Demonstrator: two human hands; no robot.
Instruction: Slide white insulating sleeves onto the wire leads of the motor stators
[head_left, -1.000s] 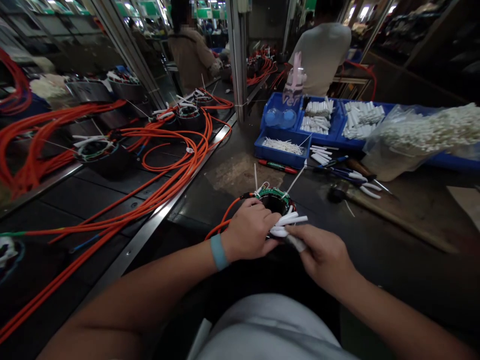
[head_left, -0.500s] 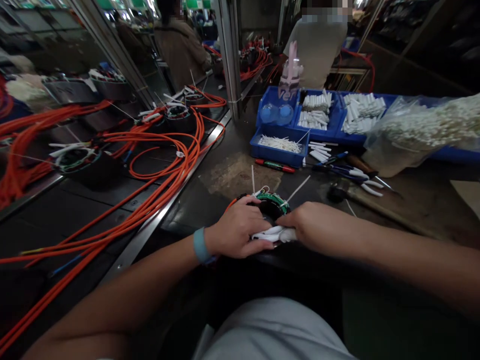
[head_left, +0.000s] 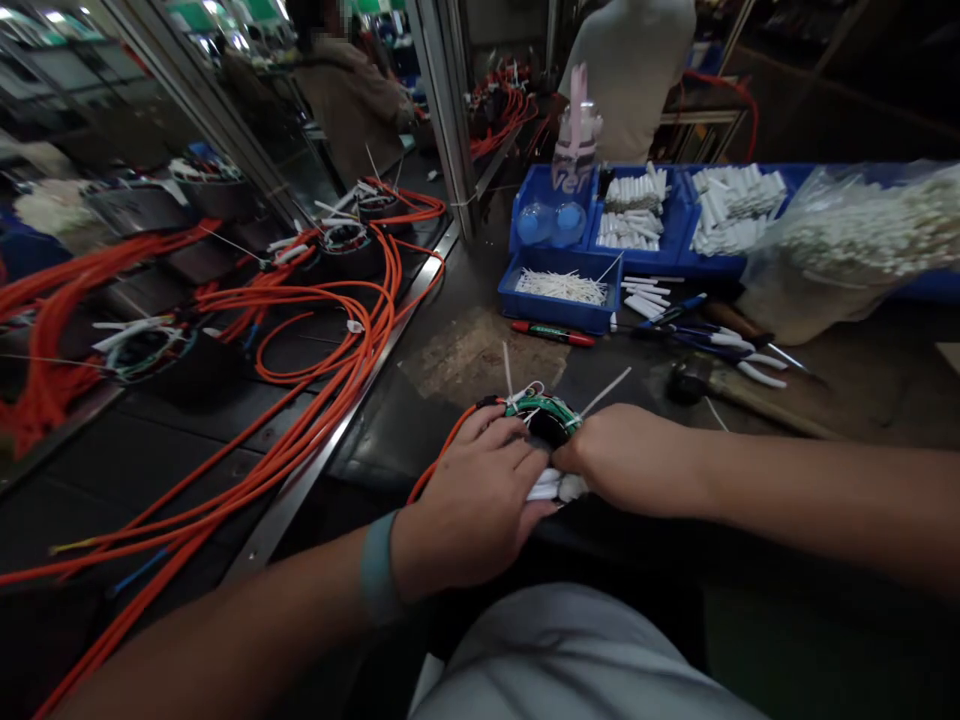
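Observation:
A round motor stator (head_left: 545, 415) with green winding, white ties and orange leads sits on the dark bench right in front of me. My left hand (head_left: 469, 500) lies over its near left side, fingers curled round a bunch of white sleeves (head_left: 551, 487). My right hand (head_left: 626, 458) reaches in from the right, closed against the stator's right rim and the same white sleeves. A blue band is on my left wrist. The sleeves are mostly hidden between the two hands.
Blue trays (head_left: 559, 310) of white sleeves and ties stand behind, with a red marker (head_left: 553, 333), pliers (head_left: 724, 340), a hammer (head_left: 742, 392) and a plastic bag of white pieces (head_left: 847, 245). Orange cables (head_left: 315, 350) and other stators (head_left: 142, 350) cover the left conveyor. Two people stand at the back.
My right hand has moved in from the near right to the stator's rim. The white sleeves, once fanned out, are now pressed between both hands. The view has tilted slightly.

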